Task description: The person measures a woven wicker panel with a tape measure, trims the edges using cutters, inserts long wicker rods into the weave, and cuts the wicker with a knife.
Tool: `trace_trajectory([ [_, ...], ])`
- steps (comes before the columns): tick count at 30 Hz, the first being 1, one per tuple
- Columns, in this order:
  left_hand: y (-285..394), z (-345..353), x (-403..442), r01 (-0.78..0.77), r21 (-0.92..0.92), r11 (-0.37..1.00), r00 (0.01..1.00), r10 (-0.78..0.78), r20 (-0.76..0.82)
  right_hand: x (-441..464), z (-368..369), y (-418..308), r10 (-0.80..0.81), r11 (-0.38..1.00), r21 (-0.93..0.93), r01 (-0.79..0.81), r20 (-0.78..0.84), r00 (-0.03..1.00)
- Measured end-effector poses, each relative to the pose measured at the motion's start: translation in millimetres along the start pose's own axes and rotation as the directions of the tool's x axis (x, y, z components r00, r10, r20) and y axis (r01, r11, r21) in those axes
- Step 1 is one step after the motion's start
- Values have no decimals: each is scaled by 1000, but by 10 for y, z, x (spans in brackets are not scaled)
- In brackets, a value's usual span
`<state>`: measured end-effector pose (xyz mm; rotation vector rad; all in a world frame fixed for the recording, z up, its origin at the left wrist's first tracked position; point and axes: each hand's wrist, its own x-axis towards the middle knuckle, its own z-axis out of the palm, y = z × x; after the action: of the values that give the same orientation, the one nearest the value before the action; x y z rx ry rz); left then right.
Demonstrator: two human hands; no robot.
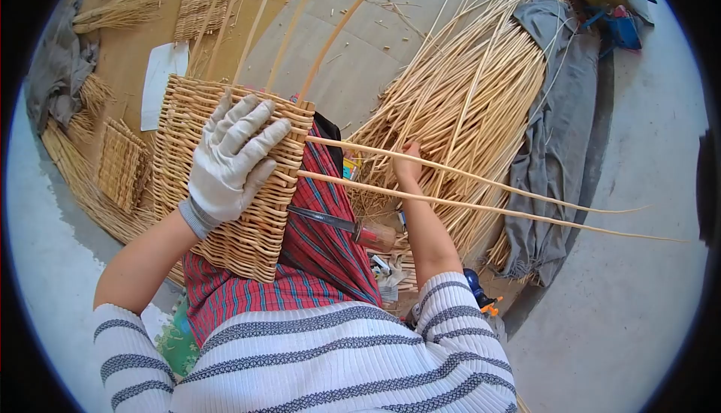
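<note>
A woven wicker panel (251, 229) rests on my lap over a red plaid cloth (330, 255). My left hand (236, 158), in a white glove, lies on the panel with its fingers spread. Two long rods (451, 201) stick out from the panel's right edge, and several flat strips stand up from its top edge. Beneath the lower rod, a blade with a wooden handle (374, 236) lies across the cloth. My bare right hand (408, 164) is at the near side of the pile of willow rods (481, 90), behind the upper rod; its fingers are curled, their tips hidden.
Grey cloth (559, 150) lies along the pile's right side. Another woven piece (122, 164) and loose rods are at the left, near a white sheet (159, 86). A woven panel (204, 0) lies farther back. A blue item (622, 30) is at the upper right.
</note>
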<state>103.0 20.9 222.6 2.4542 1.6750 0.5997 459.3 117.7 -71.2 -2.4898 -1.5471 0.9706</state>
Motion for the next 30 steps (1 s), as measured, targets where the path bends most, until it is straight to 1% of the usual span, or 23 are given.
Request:
trace_trajectory([
  [1,-9,0,-2,3,2,1000,1000,-3,4,-83,62,-14,-198,980,-46,192,-215,956],
  [3,-19,13,-12,9,-5,1000,1000,-9,4,27,215,9,-326,945,21,327,-23,945],
  [5,-14,31,-3,-1,5,1000,1000,1,2,140,395,-8,-323,945,94,312,140,936],
  [6,-12,28,2,1,-8,1000,1000,-1,3,250,615,92,-384,923,-7,385,70,921],
  [7,-15,18,3,4,-18,1000,1000,-4,4,323,672,65,-389,921,-5,390,70,919],
  [8,-14,11,5,7,-13,1000,1000,-7,3,382,703,15,-221,968,172,185,223,950],
  [9,-12,11,14,1,-16,1000,1000,-1,3,486,786,36,-73,952,302,-55,396,916],
  [10,-15,11,23,-5,-18,1000,1000,5,2,587,840,86,-86,923,380,-61,359,929],
  [11,-12,6,20,-1,-16,1000,1000,1,0,551,756,39,-89,924,378,-58,361,928],
  [13,6,-2,7,17,3,1000,1000,-17,15,330,411,-101,2,602,763,-236,294,956],
  [14,14,-5,11,25,3,1000,1000,-25,7,317,190,-51,-110,629,742,-233,381,918],
  [15,18,0,9,23,-4,1000,1000,-23,-1,46,-156,-99,-99,541,789,-290,403,910],
  [16,14,5,0,22,-7,1000,1000,-22,-13,-113,-409,-21,-217,538,798,-270,441,871],
  [17,14,8,-3,19,-11,1000,1000,-19,-23,-356,-728,-33,-353,465,825,-322,506,787],
  [18,20,8,5,12,-9,1000,999,-13,-30,-635,-1083,-121,-343,475,779,-409,592,729],
  [20,22,6,1,3,-22,1000,999,-4,-43,-1166,-1483,-66,-373,478,809,-343,540,754],
  [21,27,4,-1,3,-26,1000,999,-4,-50,-1447,-1605,-7,-501,405,896,-183,385,775],
  [23,54,13,24,-17,-23,1000,998,16,-65,-1945,-1777,-54,-684,40,999,4,24,730],
  [24,63,21,35,-25,-25,999,996,22,-83,-2119,-1840,-110,-677,41,999,5,24,736],
  [26,80,27,40,-22,-31,999,994,19,-111,-2414,-1859,-230,-643,-125,982,139,-187,743],
  [27,84,39,37,9,-9,1000,995,-10,-95,-2527,-1823,-286,-658,-126,987,100,-159,737],
  [29,50,67,10,-37,-19,999,990,34,-134,-2634,-1733,-423,-645,-65,862,503,-421,637],
  [30,31,69,-7,6,18,1000,991,-4,-131,-2628,-1695,-478,-673,-86,880,467,-397,624],
])
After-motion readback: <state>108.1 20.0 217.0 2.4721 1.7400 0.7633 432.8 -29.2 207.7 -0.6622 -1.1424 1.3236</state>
